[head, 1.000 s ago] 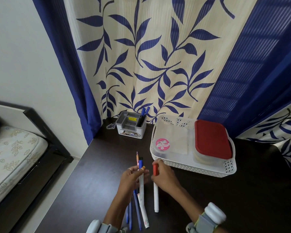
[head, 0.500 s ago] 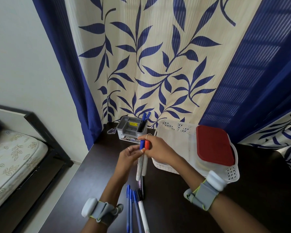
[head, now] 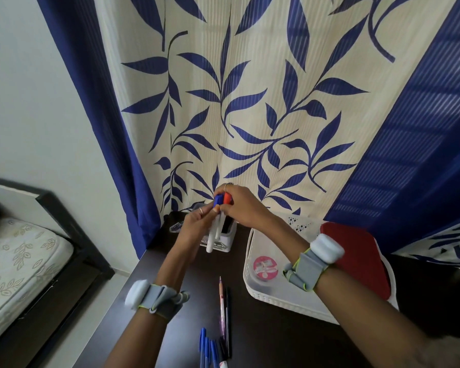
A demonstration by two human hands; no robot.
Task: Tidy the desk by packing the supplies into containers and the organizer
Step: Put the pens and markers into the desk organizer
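Observation:
Two white markers, one with a blue cap (head: pixel 218 201) and one with a red cap (head: pixel 227 198), hang upright over the grey desk organizer (head: pixel 225 242) at the back of the dark desk. My left hand (head: pixel 197 224) and my right hand (head: pixel 243 207) both pinch them near the caps. The organizer is mostly hidden behind my hands and the markers. On the desk near me lie a pink pencil (head: pixel 221 306), a black pen (head: pixel 227 322) and several blue pens (head: pixel 206 349).
A white perforated tray (head: pixel 271 301) on the right holds a round pink-labelled item (head: pixel 265 266) and a container with a red lid (head: pixel 361 261). A blue-leaf curtain hangs behind the desk. A bed stands to the left, below the desk's left edge.
Both hands lifted the two markers from the desk and carried them back, up over the organizer. The camera tilted and moved forward.

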